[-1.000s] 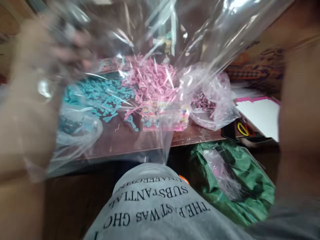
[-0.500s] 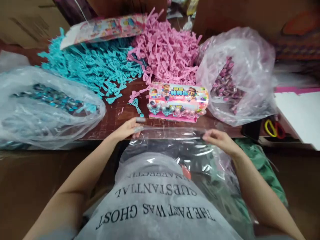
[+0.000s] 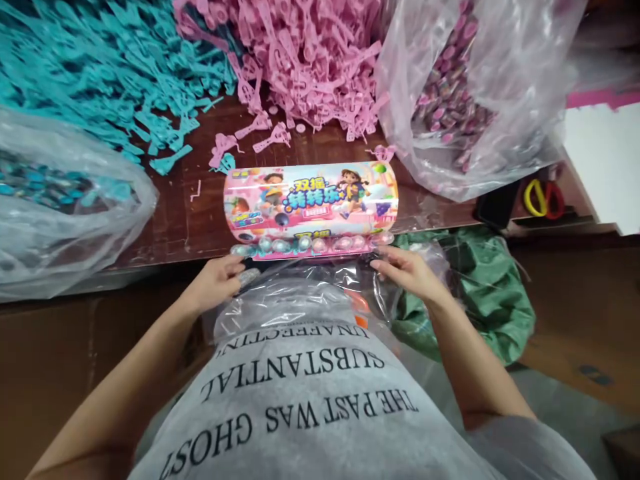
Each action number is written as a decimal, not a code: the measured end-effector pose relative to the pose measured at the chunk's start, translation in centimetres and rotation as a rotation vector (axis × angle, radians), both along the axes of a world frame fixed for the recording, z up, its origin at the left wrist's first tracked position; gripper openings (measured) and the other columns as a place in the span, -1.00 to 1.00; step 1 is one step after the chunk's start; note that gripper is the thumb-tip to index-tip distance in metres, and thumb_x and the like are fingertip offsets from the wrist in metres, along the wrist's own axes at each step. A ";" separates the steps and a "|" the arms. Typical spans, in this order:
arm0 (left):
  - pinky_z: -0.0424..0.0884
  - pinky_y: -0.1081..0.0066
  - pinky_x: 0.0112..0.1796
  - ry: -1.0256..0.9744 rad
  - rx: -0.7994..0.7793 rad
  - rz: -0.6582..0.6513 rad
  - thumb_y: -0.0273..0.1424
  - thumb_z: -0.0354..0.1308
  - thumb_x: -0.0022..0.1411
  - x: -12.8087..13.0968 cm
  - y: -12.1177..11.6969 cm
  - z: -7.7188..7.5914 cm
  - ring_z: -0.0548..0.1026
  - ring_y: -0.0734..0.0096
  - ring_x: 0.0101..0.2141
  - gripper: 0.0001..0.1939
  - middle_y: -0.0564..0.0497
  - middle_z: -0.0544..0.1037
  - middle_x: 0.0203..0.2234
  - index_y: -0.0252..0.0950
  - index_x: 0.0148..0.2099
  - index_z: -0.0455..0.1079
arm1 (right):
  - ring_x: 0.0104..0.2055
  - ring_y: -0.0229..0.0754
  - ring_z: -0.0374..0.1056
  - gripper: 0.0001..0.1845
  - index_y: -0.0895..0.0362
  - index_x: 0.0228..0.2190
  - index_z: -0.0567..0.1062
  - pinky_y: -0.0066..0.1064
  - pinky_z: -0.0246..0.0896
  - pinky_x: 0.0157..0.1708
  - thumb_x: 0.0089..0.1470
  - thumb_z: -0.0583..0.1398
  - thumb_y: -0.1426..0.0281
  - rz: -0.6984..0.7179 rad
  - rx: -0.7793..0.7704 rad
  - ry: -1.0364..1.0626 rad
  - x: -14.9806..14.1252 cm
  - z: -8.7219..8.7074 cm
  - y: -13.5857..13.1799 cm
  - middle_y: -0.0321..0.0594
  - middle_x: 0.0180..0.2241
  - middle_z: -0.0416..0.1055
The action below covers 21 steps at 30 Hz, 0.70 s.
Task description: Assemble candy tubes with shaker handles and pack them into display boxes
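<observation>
A printed pink display box (image 3: 313, 200) with a curved top lies at the table's front edge, a row of clear capsules with pink and blue in them along its near side. Just below it, a clear plastic bag (image 3: 320, 272) is stretched between my hands, its mouth toward the box. My left hand (image 3: 217, 280), with silvery wrap on a finger, is closed on the bag by the box's near left corner. At the near right corner my right hand (image 3: 407, 270) pinches the bag's other side. Whether the bag's rim is around the box's edge I cannot tell.
Blue plastic pieces (image 3: 105, 73) and pink ones (image 3: 305, 60) are heaped behind the box. Clear bags of small candies stand left (image 3: 45, 200) and right (image 3: 480, 120). Scissors (image 3: 543, 199), a dark phone (image 3: 497, 203) and white sheets (image 3: 607, 160) lie to the right; green sacking (image 3: 490, 287) hangs below.
The display box now sits at the table's front edge, right against my hands and the bag's mouth. My view has tilted down and closer, and my hands have moved left in it.
</observation>
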<state>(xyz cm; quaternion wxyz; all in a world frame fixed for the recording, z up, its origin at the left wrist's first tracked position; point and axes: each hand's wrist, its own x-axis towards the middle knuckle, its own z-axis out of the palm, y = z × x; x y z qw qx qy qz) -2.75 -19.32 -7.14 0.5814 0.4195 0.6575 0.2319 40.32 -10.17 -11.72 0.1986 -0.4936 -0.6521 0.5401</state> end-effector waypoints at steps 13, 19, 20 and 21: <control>0.44 0.05 -0.01 0.810 0.425 -0.596 -0.41 0.03 0.27 -3.0 -0.6 -2.1 0.63 -0.11 -0.07 -0.73 -0.17 0.71 -0.13 -0.15 -0.16 0.56 | -0.05 -0.13 0.61 -0.70 0.01 -0.21 0.67 -0.18 0.31 0.09 0.44 0.12 0.40 0.676 0.947 -0.466 1.0 1.3 4.5 -0.23 -0.11 0.72; 0.42 0.26 -0.24 0.878 0.351 -0.343 -0.45 0.05 0.21 -3.4 -1.9 -1.1 0.59 0.06 -0.31 -0.86 -0.05 0.61 -0.41 -0.16 -0.25 0.41 | -0.07 -0.06 0.61 -0.73 -0.01 -0.13 0.67 -0.16 0.40 0.00 0.45 0.15 0.28 0.644 0.913 -0.359 0.3 3.8 6.0 -0.20 -0.14 0.71; 0.40 0.31 -0.28 0.871 0.353 -0.297 -0.43 0.07 0.23 -3.6 -2.1 -0.5 0.56 0.13 -0.36 -0.89 0.00 0.58 -0.45 -0.16 -0.25 0.41 | -0.10 -0.06 0.61 -0.75 -0.03 -0.13 0.67 -0.16 0.41 -0.03 0.44 0.17 0.25 0.633 0.855 -0.293 0.4 4.6 6.4 -0.21 -0.15 0.70; 0.38 0.35 -0.31 0.846 0.377 -0.251 -0.42 0.09 0.27 -3.8 -2.1 0.1 0.54 0.20 -0.40 -0.90 0.05 0.56 -0.47 -0.16 -0.23 0.42 | -0.13 -0.06 0.60 -0.78 -0.05 -0.14 0.67 -0.15 0.43 -0.06 0.42 0.20 0.23 0.623 0.786 -0.218 0.6 5.4 6.8 -0.22 -0.16 0.69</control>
